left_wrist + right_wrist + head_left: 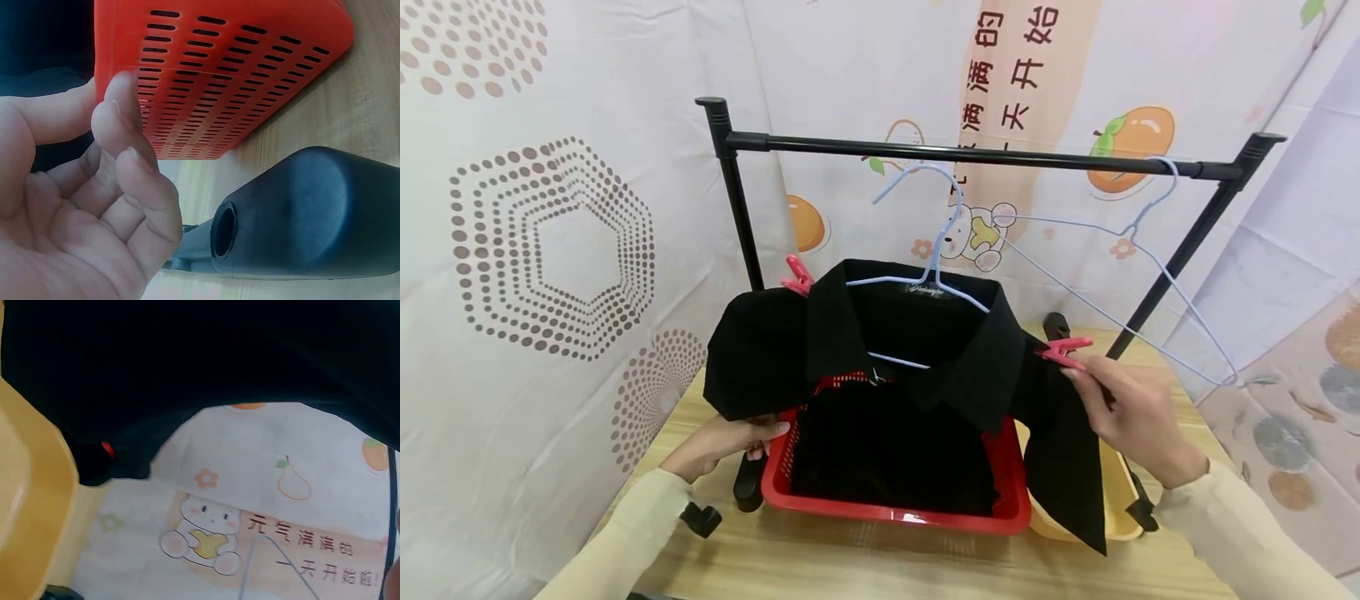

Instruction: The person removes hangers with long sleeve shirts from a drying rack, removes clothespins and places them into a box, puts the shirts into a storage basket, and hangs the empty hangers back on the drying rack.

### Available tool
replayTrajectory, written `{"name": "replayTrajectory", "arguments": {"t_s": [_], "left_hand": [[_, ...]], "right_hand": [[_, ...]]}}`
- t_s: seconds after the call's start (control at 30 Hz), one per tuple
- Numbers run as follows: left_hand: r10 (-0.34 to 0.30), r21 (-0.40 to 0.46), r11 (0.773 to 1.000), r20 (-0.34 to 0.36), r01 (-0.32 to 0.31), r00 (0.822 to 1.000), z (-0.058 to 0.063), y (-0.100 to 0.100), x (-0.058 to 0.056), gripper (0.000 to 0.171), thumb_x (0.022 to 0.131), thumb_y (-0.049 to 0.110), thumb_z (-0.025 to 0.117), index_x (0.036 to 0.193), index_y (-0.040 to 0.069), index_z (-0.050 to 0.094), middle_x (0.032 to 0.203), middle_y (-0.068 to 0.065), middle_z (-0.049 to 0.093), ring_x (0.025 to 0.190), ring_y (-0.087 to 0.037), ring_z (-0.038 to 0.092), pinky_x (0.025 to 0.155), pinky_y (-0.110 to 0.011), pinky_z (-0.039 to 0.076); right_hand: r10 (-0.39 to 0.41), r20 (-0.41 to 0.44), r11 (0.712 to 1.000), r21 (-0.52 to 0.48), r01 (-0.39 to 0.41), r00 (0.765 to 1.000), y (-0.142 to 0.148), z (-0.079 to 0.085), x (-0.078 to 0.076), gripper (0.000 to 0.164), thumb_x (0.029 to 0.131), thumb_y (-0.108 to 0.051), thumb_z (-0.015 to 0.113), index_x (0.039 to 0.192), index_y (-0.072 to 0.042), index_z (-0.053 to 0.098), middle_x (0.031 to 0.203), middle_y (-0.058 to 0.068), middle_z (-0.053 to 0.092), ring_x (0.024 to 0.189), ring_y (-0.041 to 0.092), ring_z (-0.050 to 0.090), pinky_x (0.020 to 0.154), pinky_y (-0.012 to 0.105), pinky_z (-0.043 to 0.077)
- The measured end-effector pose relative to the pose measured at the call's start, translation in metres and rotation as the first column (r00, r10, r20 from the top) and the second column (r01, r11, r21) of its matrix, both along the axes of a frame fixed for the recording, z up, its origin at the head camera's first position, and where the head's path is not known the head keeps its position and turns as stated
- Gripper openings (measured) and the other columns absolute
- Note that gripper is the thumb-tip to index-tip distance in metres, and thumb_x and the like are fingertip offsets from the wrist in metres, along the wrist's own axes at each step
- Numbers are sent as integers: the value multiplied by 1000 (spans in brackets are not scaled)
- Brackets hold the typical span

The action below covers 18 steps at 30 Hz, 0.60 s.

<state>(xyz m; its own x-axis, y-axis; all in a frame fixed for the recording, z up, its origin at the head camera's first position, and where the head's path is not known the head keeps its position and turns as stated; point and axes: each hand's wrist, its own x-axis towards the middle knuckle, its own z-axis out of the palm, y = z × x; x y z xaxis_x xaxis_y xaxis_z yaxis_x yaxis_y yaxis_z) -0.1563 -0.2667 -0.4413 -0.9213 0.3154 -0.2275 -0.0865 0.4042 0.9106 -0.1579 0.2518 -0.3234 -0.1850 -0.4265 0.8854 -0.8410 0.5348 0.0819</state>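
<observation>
A black collared shirt hangs on a light blue wire hanger, its lower part down in a red perforated basket. Pink clothespins clip it at both shoulders, one left and one right. With thumb and fingertips my left hand pinches the basket's left rim; the left wrist view shows the fingers against the red perforated wall. My right hand has thumb and finger together at the right clothespin's lower handle. In the right wrist view black cloth covers much, and the fingertips are hidden.
A black rack bar spans behind the shirt, with an unused blue hanger on its right end. Partly under the right sleeve stands a yellow basket. A black rack foot lies beside the red basket on the wooden table.
</observation>
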Motion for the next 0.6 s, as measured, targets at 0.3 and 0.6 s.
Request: {"name": "replayTrajectory", "arguments": {"t_s": [0.3,0.6], "left_hand": [[27,-1,1000,13,-27,1000,1,1,1,25,99,28,71,87,9,60,71,-2,60,63,-17,57,63,-33,50],[51,22,998,13,-52,999,-2,-1,-2,26,97,26,73,87,6,61,68,-3,61,59,-16,56,59,-31,49]], "right_hand": [[76,73,997,7,-77,994,-3,-35,2,43,108,-34,55,89,1,73,71,2,66,52,0,38,48,12,29],[123,175,991,28,-130,977,-7,-67,1,36,109,-33,54,88,-8,69,76,-7,61,61,2,46,54,14,37]]}}
